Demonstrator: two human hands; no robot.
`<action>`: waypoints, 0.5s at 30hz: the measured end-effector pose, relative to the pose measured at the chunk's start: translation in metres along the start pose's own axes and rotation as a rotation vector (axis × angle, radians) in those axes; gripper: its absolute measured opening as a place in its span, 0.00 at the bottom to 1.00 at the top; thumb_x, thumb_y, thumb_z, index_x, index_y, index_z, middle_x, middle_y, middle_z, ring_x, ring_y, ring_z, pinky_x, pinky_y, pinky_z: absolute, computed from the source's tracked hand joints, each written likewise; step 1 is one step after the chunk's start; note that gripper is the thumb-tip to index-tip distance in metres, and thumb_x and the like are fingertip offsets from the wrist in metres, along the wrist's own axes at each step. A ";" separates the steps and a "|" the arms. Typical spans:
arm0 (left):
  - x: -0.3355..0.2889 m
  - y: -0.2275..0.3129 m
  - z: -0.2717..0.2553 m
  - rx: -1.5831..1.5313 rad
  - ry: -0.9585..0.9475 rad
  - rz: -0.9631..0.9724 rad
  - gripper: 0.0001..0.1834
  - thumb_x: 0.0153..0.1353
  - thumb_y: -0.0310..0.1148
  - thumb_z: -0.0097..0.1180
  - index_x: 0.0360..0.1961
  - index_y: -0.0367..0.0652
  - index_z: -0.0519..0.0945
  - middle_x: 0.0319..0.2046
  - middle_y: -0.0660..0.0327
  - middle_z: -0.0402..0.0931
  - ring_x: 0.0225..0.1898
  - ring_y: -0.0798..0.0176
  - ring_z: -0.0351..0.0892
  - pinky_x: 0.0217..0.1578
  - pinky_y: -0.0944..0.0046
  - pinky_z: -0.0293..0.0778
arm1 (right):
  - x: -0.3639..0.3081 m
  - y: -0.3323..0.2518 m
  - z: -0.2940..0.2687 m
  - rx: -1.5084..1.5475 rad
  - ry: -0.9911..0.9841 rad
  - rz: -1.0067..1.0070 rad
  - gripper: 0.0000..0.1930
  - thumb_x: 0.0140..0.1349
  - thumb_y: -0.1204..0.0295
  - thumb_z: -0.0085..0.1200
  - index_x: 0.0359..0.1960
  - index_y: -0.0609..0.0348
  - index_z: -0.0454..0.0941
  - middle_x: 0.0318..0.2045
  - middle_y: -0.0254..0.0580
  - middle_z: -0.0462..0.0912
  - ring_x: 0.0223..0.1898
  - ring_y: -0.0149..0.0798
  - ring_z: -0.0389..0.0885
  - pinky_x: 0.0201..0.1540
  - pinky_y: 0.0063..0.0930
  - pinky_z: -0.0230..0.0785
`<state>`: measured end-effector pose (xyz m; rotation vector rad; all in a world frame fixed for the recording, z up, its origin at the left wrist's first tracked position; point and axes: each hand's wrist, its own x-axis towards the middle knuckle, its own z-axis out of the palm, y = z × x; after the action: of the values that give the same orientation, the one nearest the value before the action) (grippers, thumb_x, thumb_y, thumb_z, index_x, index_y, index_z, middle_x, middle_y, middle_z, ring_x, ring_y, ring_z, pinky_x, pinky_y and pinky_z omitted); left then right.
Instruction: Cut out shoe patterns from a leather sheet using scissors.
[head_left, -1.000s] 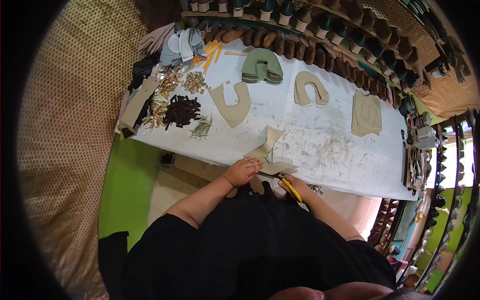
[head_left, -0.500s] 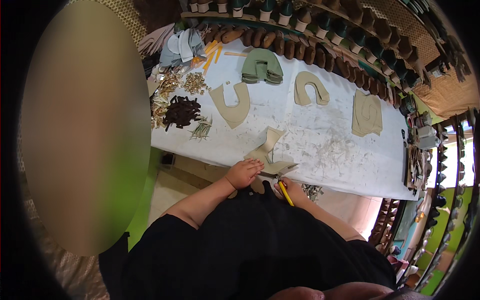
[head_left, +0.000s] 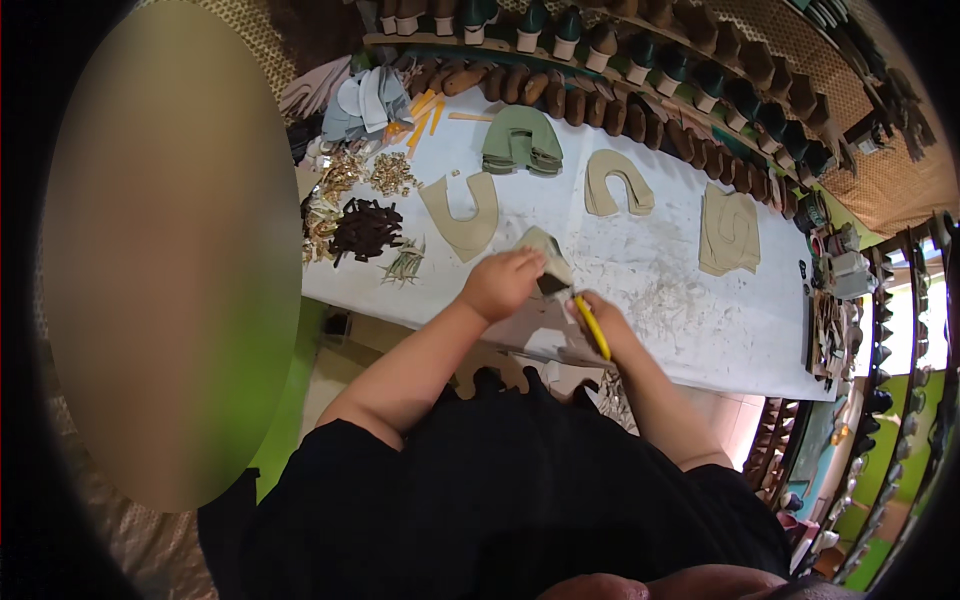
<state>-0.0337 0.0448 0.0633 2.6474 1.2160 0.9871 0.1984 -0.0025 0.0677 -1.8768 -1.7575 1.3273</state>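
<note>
Over the front half of the table, my left hand (head_left: pixel 504 284) is closed around a beige shoe-upper piece (head_left: pixel 552 262), bent over, with a dark underside showing. Just right of it, my right hand (head_left: pixel 604 322) grips a slim yellow-handled tool (head_left: pixel 592 328); its tip lies by the piece's lower edge, and I cannot make out its kind. A flat U-shaped beige piece (head_left: pixel 463 240) lies beyond my left hand. Farther back sit a stack of green U-shaped pieces (head_left: pixel 515 130), a stack of beige U-shaped ones (head_left: pixel 603 185) and another beige stack (head_left: pixel 730 232) at the right.
A white-covered table (head_left: pixel 670 300) carries dark strips (head_left: pixel 367 232), thin pale scraps (head_left: pixel 405 262), gold-coloured bits (head_left: pixel 392 172) and grey pieces (head_left: pixel 362 105) at its left. Rows of brown shoe forms (head_left: pixel 590 106) line the back edge. Shoe racks (head_left: pixel 905 400) stand at the right.
Both hands have moved away from my body, over the table. The beige piece, spread at the table edge before, is now lifted and folded in my left hand. The yellow tool moved along.
</note>
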 end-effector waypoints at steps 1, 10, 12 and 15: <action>0.021 -0.004 -0.006 0.011 0.013 0.025 0.13 0.57 0.30 0.58 0.44 0.42 0.82 0.43 0.58 0.82 0.46 0.56 0.82 0.45 0.58 0.78 | 0.004 -0.016 -0.016 0.012 0.023 0.002 0.28 0.62 0.45 0.53 0.47 0.59 0.75 0.31 0.56 0.82 0.36 0.54 0.82 0.40 0.40 0.72; 0.090 0.008 -0.063 0.143 0.156 0.149 0.11 0.58 0.32 0.56 0.40 0.39 0.82 0.41 0.53 0.82 0.45 0.51 0.82 0.43 0.55 0.79 | 0.008 -0.067 -0.084 0.131 0.041 -0.116 0.24 0.63 0.47 0.56 0.44 0.56 0.76 0.13 0.31 0.68 0.13 0.28 0.64 0.17 0.26 0.56; 0.059 0.006 -0.047 0.172 0.075 0.080 0.12 0.60 0.33 0.54 0.41 0.39 0.81 0.42 0.51 0.81 0.45 0.50 0.82 0.43 0.55 0.78 | -0.007 -0.073 -0.073 0.130 -0.036 -0.017 0.21 0.63 0.48 0.56 0.43 0.54 0.76 0.14 0.32 0.70 0.14 0.28 0.66 0.17 0.26 0.58; 0.006 0.014 -0.017 0.117 -0.116 0.009 0.15 0.62 0.35 0.50 0.44 0.37 0.79 0.43 0.47 0.80 0.46 0.48 0.81 0.44 0.54 0.77 | -0.006 -0.021 -0.035 0.076 -0.148 0.009 0.28 0.61 0.41 0.54 0.43 0.56 0.76 0.26 0.45 0.80 0.26 0.40 0.77 0.32 0.35 0.70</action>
<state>-0.0314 0.0365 0.0840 2.7564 1.2742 0.7732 0.2110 0.0114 0.1047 -1.7891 -1.7416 1.5495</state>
